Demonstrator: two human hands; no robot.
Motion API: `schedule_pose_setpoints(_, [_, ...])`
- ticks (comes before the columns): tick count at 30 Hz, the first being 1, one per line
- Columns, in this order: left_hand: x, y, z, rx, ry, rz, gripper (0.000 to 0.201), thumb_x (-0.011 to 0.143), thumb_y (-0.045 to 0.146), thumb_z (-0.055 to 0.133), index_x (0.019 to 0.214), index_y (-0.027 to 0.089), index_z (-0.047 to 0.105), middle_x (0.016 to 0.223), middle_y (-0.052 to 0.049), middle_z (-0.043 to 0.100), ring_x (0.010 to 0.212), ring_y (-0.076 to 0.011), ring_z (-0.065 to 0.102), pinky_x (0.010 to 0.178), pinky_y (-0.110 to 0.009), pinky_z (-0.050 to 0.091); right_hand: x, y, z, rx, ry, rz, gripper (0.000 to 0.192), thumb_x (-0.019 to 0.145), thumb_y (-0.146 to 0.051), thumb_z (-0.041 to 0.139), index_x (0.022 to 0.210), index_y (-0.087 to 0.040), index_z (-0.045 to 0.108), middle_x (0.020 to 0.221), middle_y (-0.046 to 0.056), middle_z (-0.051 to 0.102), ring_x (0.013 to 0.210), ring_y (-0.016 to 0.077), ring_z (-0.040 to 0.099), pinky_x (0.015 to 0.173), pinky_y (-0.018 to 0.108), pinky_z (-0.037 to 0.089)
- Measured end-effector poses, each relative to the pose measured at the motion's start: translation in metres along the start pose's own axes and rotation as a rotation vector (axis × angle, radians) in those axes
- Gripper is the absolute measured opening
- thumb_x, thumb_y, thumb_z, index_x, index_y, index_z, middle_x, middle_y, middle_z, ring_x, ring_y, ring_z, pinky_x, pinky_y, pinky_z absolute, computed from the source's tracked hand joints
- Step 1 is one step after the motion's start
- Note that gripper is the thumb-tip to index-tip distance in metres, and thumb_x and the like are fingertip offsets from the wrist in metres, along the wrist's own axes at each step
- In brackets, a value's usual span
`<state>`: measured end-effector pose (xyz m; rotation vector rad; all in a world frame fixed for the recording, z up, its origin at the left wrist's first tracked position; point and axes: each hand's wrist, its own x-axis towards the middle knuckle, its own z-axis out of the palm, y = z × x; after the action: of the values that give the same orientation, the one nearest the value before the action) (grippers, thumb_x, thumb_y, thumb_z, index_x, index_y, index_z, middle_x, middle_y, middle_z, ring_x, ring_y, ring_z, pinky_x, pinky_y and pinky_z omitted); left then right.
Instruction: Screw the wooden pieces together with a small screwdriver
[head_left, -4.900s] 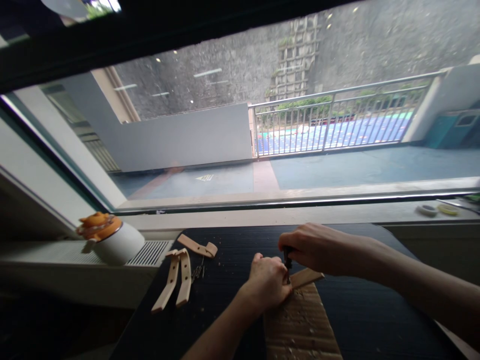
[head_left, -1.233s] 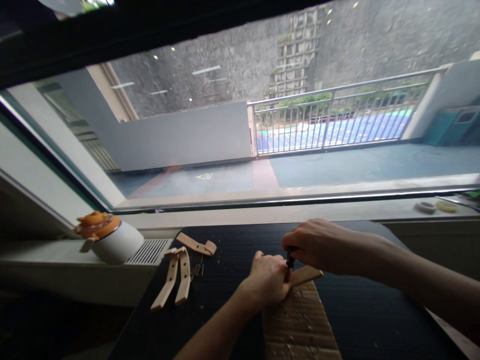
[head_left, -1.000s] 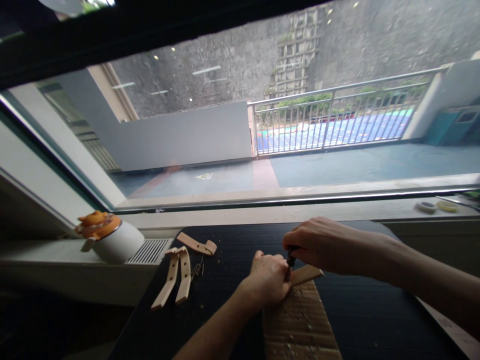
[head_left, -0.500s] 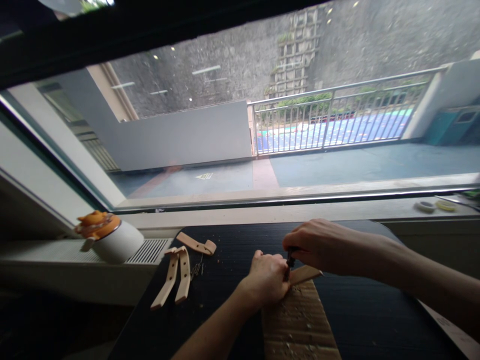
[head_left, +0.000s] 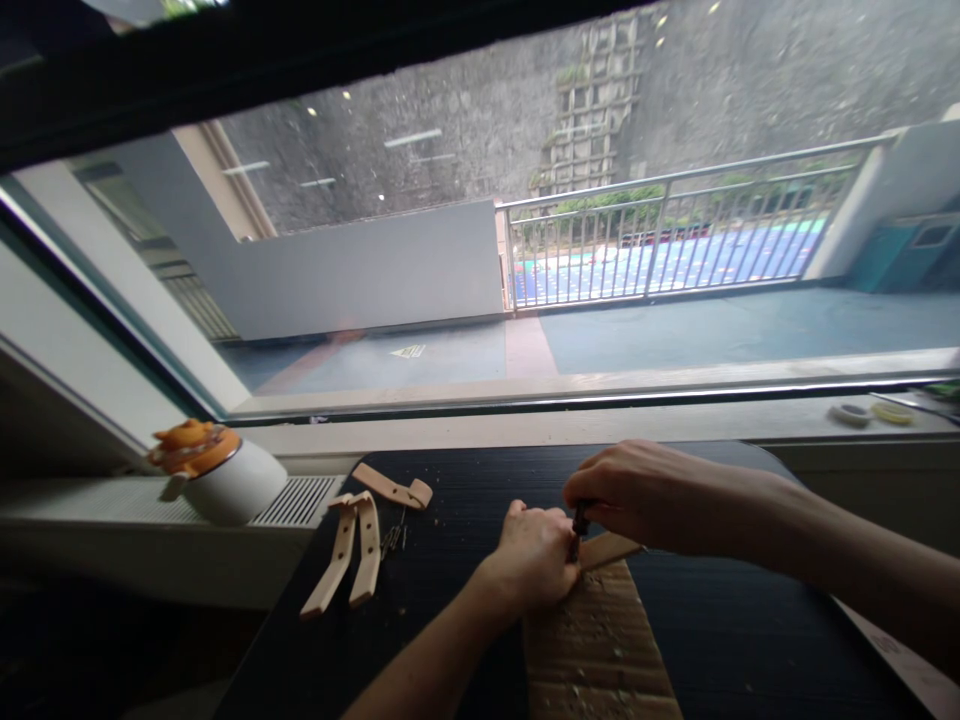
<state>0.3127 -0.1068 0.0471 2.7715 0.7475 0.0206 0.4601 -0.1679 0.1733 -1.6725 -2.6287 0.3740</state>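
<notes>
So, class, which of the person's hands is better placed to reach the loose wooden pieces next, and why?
Probably the left hand: it is nearer the three loose wooden pieces, though it holds another wooden piece. The right hand is farther off, gripping a dark tool.

Left hand (head_left: 536, 552) low, curled, palm down; right hand (head_left: 621, 490) just beside, slightly higher, clenched.

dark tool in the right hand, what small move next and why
Probably a slight turn by the right hand: it holds the dark tool nearly upright at the wooden piece, which the left hand holds; the tip is hidden.
</notes>
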Motion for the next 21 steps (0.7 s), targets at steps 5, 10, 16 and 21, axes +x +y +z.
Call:
schedule_pose_setpoints(5, [0.0, -0.0001, 0.0007, -0.001, -0.005, 0.001, 0.017, 0.08, 0.033, 0.051, 0.077, 0.021, 0.063, 0.088, -0.002, 0.072, 0.086, -0.0257, 0.066, 0.086, -0.047, 0.044, 0.0009, 0.0042, 0.004, 0.005, 0.006, 0.012, 0.017, 0.082, -0.012, 0.05, 0.069, -0.017, 0.06, 0.069, 0.002, 0.065, 0.057, 0.0103, 0.046, 0.053, 0.026, 0.026])
schedule_pose_setpoints(10, [-0.0008, 0.0024, -0.0012, -0.002, -0.009, -0.01, 0.017, 0.08, 0.032, 0.051, 0.077, 0.021, 0.063, 0.088, -0.002, 0.072, 0.086, -0.0256, 0.066, 0.086, -0.047, 0.043, 0.0004, 0.0038, 0.0053, 0.008, 0.007, 0.017, 0.017, 0.081, -0.012, 0.051, 0.067, -0.017, 0.058, 0.067, 0.002, 0.064, 0.057, 0.0097, 0.044, 0.053, 0.024, 0.026])
schedule_pose_setpoints(16, [-0.0013, 0.0028, -0.0029, -0.031, -0.001, -0.009, 0.017, 0.081, 0.032, 0.051, 0.077, 0.021, 0.063, 0.088, -0.002, 0.072, 0.086, -0.0245, 0.065, 0.087, -0.046, 0.042, 0.0002, 0.0028, 0.0043, 0.009, 0.007, 0.016, 0.017, 0.081, -0.013, 0.051, 0.067, -0.017, 0.058, 0.067, 0.002, 0.064, 0.057, 0.0097, 0.044, 0.053, 0.024, 0.025])
schedule_pose_setpoints(21, [-0.0011, 0.0016, -0.0019, -0.028, -0.004, -0.012, 0.016, 0.08, 0.032, 0.051, 0.078, 0.021, 0.063, 0.087, -0.003, 0.072, 0.085, -0.0247, 0.065, 0.086, -0.045, 0.042, -0.0001, 0.0017, 0.0045, 0.005, 0.01, 0.011, 0.017, 0.081, -0.012, 0.051, 0.068, -0.017, 0.06, 0.067, 0.002, 0.065, 0.056, 0.0098, 0.044, 0.053, 0.024, 0.026])
